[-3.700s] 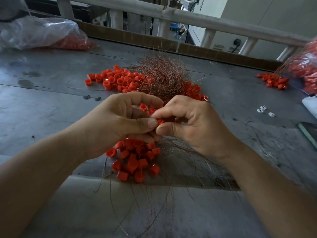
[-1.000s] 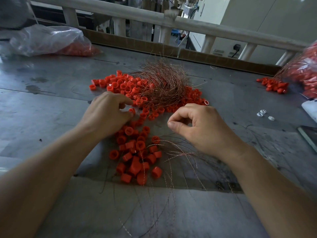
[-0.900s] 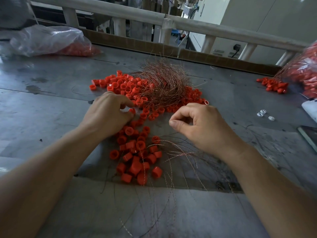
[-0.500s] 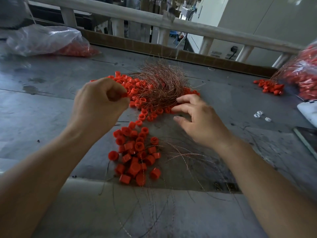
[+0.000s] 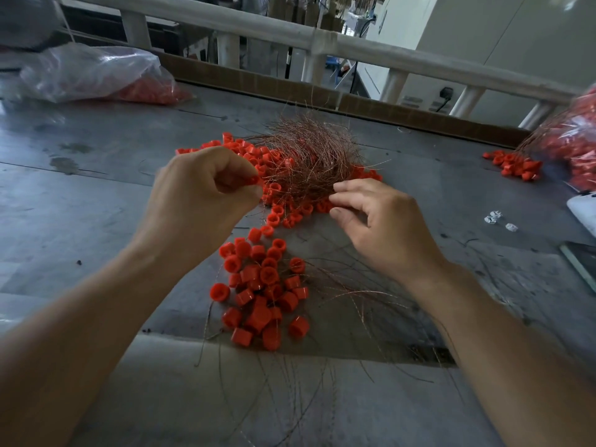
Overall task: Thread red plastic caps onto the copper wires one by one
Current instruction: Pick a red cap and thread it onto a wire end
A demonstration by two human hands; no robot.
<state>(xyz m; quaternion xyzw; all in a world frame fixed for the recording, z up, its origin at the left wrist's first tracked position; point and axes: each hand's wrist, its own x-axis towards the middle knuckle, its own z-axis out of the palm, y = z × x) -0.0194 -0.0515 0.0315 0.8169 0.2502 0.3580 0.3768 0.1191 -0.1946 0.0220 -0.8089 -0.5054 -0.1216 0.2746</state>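
The left hand [image 5: 200, 204] is up over the gray table [image 5: 80, 195]. Its thumb and finger pinch one red cap [image 5: 254, 181]. The right hand [image 5: 383, 224] has its thumb and fingers a little apart, with the tips at the edge of the wire pile [image 5: 309, 159]. More caps [image 5: 264, 285] lie between the arms

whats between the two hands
Head view: the near edge of the tangled copper wire heap and loose red plastic caps lie between left hand and right hand.
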